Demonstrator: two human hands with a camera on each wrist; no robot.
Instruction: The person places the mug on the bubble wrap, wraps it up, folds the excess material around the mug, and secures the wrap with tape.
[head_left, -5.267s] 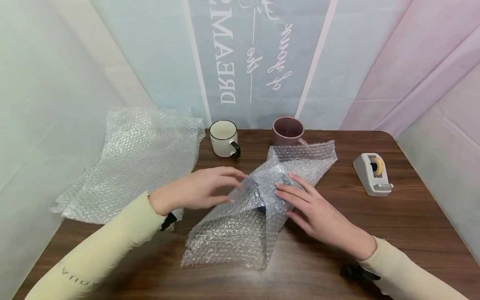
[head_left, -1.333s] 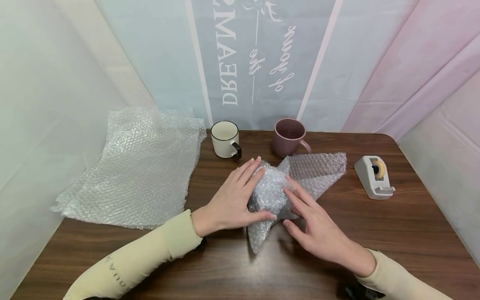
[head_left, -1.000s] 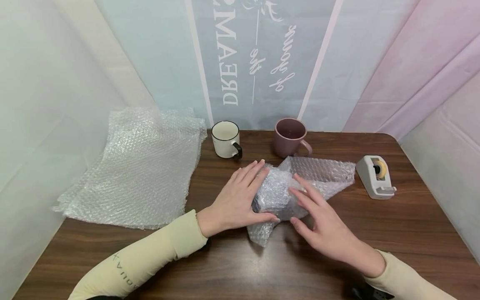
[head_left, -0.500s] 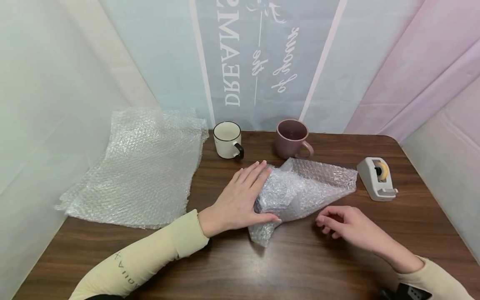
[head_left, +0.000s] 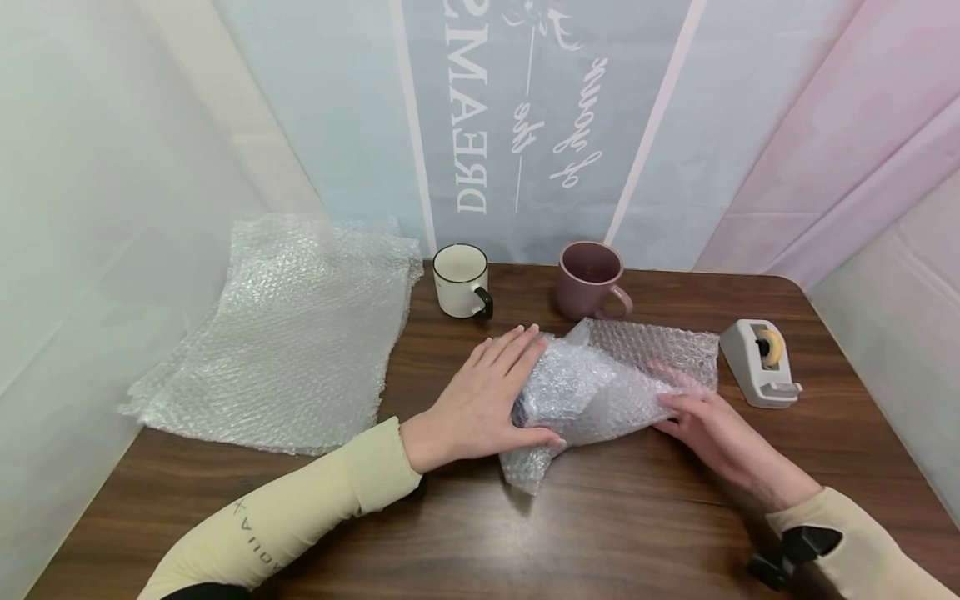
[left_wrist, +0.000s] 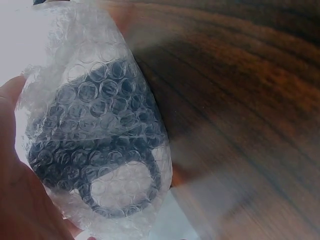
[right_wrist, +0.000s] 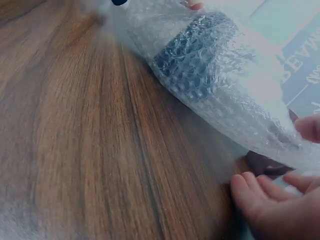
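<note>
A dark blue mug [left_wrist: 95, 120], its looped handle showing through the plastic, lies wrapped in bubble wrap [head_left: 570, 387] on the table. My left hand [head_left: 480, 400] rests on the left end of the bundle, fingers extended over it and thumb along the near side. My right hand [head_left: 720, 433] holds the loose right end of the bubble wrap, with the thumb on top and the fingers underneath, partly visible through the plastic. In the right wrist view the wrap [right_wrist: 240, 115] slopes down between thumb and fingers.
A white mug [head_left: 459, 287] with a black handle and a mauve mug [head_left: 587, 287] stand behind the bundle. A tape dispenser [head_left: 757, 367] stands at the right. Loose sheets of bubble wrap [head_left: 285, 350] lie at the left on the wooden table [head_left: 480, 542].
The wrap has been folded over the dark blue mug. My left hand has moved onto the bundle and stayed there; my right hand left it, moved right and took the loose end.
</note>
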